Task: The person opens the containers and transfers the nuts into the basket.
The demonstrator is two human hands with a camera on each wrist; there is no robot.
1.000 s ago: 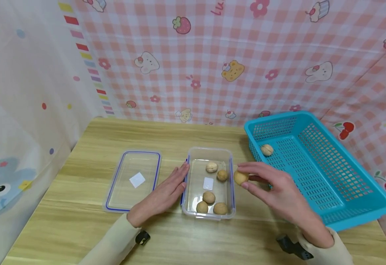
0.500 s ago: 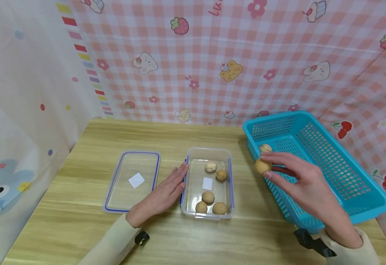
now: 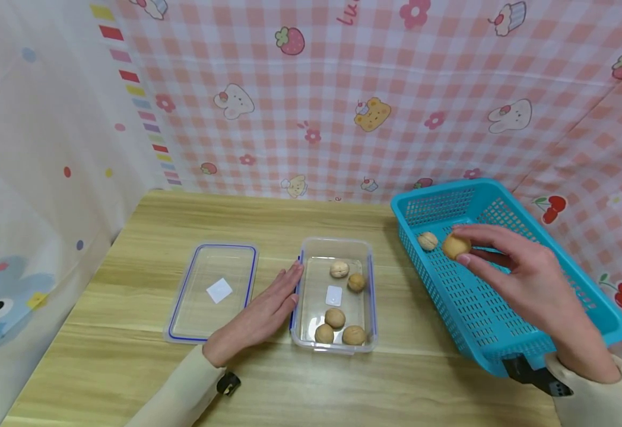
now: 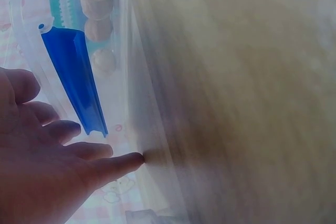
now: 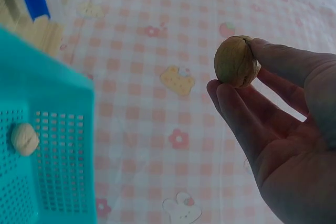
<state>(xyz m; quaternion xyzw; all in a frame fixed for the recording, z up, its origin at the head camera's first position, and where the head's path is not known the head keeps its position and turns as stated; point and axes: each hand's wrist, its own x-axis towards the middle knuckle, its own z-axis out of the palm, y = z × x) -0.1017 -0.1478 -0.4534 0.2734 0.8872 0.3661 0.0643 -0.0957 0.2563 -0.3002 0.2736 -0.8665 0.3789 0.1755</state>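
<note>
Between thumb and fingers, my right hand (image 3: pixel 524 276) pinches a walnut (image 3: pixel 456 246) above the blue basket (image 3: pixel 543 237). The right wrist view shows this walnut (image 5: pixel 234 62) at the fingertips. Another walnut (image 3: pixel 427 241) lies on the basket floor near its left wall. With fingers extended, my left hand (image 3: pixel 257 314) rests against the left side of a clear plastic box (image 3: pixel 361 244). Several walnuts (image 3: pixel 335 318) are in that box, with a small white label among them. A blue clip (image 4: pixel 75 77) on the box's side shows in the left wrist view, just beyond the left fingers.
A clear lid (image 3: pixel 199 308) with a blue seal and a white label lies left of the box. The wooden table (image 3: pixel 289 219) meets a pink checked cloth (image 3: pixel 268 148) at the back. More cloth hangs along both sides.
My right hand has carried the pinched walnut from beside the box, rightward and slightly up, over the basket's rim to above its floor. The left hand has stayed against the box.
</note>
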